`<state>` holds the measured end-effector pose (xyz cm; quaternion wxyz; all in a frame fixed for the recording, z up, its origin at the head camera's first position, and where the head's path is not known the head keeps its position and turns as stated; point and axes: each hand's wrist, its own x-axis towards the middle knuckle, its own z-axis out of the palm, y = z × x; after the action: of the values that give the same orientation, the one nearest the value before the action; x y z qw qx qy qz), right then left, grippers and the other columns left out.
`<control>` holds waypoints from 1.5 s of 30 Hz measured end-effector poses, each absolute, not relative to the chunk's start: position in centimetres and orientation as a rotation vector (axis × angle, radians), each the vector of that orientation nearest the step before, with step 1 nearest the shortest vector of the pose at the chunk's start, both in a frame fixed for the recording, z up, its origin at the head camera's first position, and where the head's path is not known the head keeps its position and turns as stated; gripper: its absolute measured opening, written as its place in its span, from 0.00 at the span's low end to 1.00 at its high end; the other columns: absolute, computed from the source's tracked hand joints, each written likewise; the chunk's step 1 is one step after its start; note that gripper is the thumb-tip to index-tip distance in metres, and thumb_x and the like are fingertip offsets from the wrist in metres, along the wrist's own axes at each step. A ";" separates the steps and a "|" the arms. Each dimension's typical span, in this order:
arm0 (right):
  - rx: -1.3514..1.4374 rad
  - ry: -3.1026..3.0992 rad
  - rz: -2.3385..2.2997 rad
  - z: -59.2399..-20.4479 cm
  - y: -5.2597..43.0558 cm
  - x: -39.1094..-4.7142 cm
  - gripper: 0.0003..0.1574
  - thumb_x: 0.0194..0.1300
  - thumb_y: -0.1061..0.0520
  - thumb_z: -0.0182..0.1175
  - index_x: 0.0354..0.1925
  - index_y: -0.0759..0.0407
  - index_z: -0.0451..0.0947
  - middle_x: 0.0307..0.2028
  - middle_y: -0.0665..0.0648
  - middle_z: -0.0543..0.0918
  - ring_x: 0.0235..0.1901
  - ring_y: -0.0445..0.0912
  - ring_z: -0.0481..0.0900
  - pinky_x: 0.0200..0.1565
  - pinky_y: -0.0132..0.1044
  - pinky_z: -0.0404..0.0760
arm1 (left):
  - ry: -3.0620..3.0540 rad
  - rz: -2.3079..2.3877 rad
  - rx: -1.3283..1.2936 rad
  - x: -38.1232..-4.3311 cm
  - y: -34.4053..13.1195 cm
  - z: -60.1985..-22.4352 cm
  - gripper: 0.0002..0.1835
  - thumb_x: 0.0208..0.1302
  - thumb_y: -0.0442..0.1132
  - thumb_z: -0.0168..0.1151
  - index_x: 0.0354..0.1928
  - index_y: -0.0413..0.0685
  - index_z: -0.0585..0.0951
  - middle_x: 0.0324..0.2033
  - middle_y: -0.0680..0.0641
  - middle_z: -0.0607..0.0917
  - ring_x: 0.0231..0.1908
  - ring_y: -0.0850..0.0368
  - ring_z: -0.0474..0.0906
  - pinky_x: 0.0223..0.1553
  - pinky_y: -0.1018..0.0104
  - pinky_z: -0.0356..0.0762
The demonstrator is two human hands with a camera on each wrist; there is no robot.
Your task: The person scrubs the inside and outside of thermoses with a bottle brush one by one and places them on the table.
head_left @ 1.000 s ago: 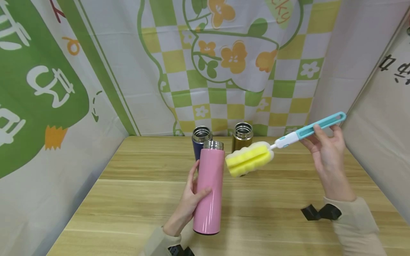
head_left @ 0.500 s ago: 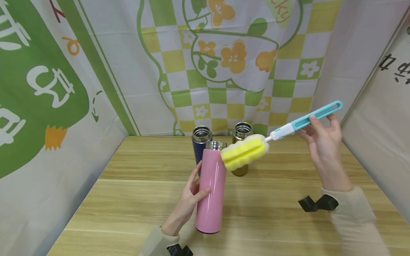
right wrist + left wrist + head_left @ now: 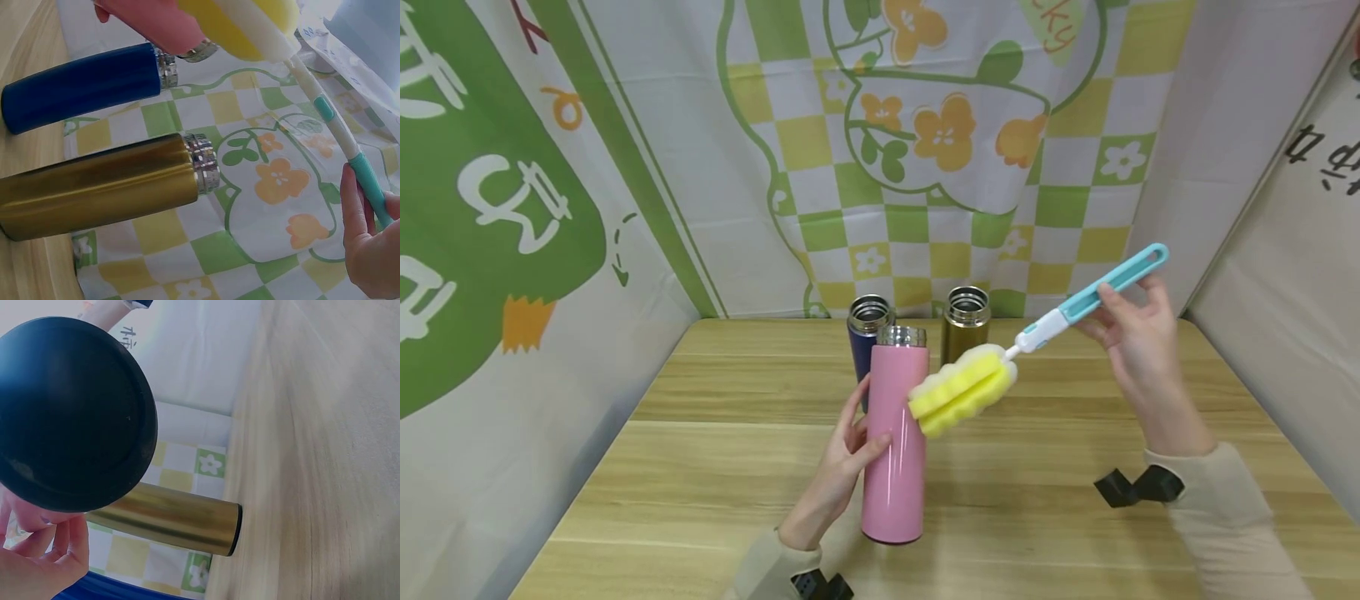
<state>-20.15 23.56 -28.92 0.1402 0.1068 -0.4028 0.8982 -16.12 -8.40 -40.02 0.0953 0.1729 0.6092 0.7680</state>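
The left hand (image 3: pixel 833 473) grips one pink flask (image 3: pixel 895 467) above the bench (image 3: pixel 1037 521); one blue flask (image 3: pixel 863 357) and one gold flask (image 3: pixel 966 337), making three, stand behind, open-mouthed, contents indiscernible. The right hand (image 3: pixel 1144 354) holds one sponge brush (image 3: pixel 1037 332), its head near the pink flask.

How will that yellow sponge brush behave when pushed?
The sponge head looks like ridged foam, so it probably squashes. The teal handle runs straight from the right hand, so likely stiff. Being thin, the white stem might flex slightly.
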 end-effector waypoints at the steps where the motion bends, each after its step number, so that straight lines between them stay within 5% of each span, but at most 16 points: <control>1: 0.313 -1.184 2.600 -29.1 23.5 -20.1 0.26 0.56 0.71 0.54 0.51 0.60 0.57 0.28 0.60 0.80 0.28 0.49 0.81 0.35 0.41 0.79 | 1.805 2.279 0.518 -16.1 -8.4 -40.0 0.41 0.57 0.39 0.58 0.68 0.59 0.46 0.57 0.33 0.65 0.51 0.52 0.70 0.50 0.55 0.66; 26: 0.471 -1.769 2.485 -34.2 21.4 -18.9 0.19 0.62 0.69 0.49 0.49 0.55 0.58 0.27 0.52 0.82 0.28 0.42 0.80 0.34 0.39 0.79 | 1.725 2.353 0.561 -16.2 -8.0 -39.5 0.41 0.59 0.34 0.55 0.68 0.56 0.43 0.58 0.33 0.63 0.51 0.56 0.70 0.50 0.57 0.65; 45: 0.355 -1.229 2.661 -31.0 22.4 -19.9 0.21 0.59 0.72 0.50 0.48 0.61 0.56 0.28 0.59 0.81 0.27 0.49 0.81 0.34 0.41 0.79 | 1.646 2.241 0.639 -15.9 -8.8 -40.1 0.41 0.60 0.34 0.50 0.68 0.56 0.38 0.60 0.31 0.59 0.49 0.55 0.71 0.50 0.53 0.65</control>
<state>-19.88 22.41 -30.95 0.0943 0.1197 -0.4143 0.8973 -15.87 -8.83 -40.15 0.1436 0.2217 0.5709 0.7774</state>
